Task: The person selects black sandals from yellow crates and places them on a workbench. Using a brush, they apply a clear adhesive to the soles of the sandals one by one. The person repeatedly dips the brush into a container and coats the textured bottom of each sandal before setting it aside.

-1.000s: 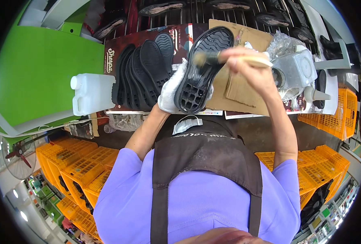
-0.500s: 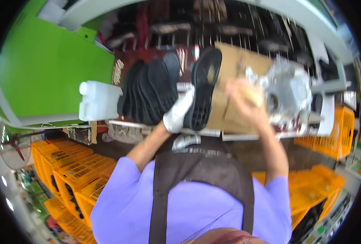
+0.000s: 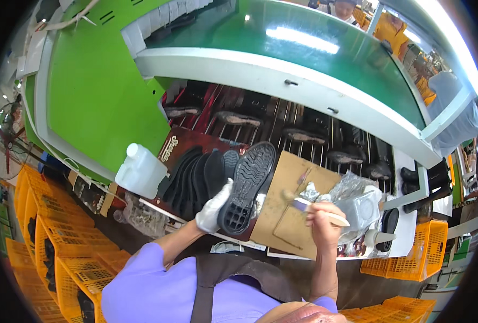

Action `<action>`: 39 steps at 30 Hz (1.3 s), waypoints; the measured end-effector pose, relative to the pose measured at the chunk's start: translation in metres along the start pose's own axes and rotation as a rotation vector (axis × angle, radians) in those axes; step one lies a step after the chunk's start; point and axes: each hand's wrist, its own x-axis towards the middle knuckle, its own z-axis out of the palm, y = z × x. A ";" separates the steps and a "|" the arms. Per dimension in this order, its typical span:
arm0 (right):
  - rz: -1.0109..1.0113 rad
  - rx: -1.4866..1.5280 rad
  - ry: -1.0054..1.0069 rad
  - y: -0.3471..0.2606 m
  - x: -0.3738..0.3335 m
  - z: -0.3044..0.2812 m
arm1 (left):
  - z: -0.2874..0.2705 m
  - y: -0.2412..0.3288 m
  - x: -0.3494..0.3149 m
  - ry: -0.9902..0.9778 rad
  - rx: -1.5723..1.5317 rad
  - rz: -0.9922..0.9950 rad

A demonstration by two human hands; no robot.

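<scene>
My left hand (image 3: 215, 209), in a white glove, grips the heel end of a black shoe sole (image 3: 248, 182), its ridged, grid-heeled face tilted upward. My bare right hand (image 3: 325, 222) is closed around the pale handle of a brush (image 3: 299, 204). The brush's bristles point left, over a stained cardboard sheet (image 3: 285, 222) and apart from the sole. Just left of the held sole, several more black soles (image 3: 197, 175) stand in a leaning row.
A translucent white jug (image 3: 141, 173) stands left of the soles. A clear plastic container (image 3: 361, 211) and crumpled plastic lie right of the cardboard. Dark footwear (image 3: 303, 134) rests on a rack beneath a green conveyor (image 3: 293, 40). Orange crates (image 3: 83, 229) flank me. Other people are beyond the conveyor.
The view has tilted up, bringing in the conveyor. My right hand, blurred before, now shows the brush clearly. The sole is still in my left hand, now leaning more to the right.
</scene>
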 end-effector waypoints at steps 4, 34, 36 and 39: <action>-0.006 0.116 0.153 0.002 -0.004 -0.024 | 0.076 0.065 0.044 0.002 0.303 0.133; 0.119 -0.714 0.482 -0.022 -0.052 -0.073 | -0.018 0.025 -0.010 -0.133 2.597 -0.147; 0.124 -0.826 0.524 -0.026 -0.052 -0.078 | -0.005 0.029 -0.016 -0.025 2.529 -0.025; 0.052 -0.977 0.486 -0.016 -0.053 -0.087 | 0.005 0.037 -0.020 0.189 2.416 0.080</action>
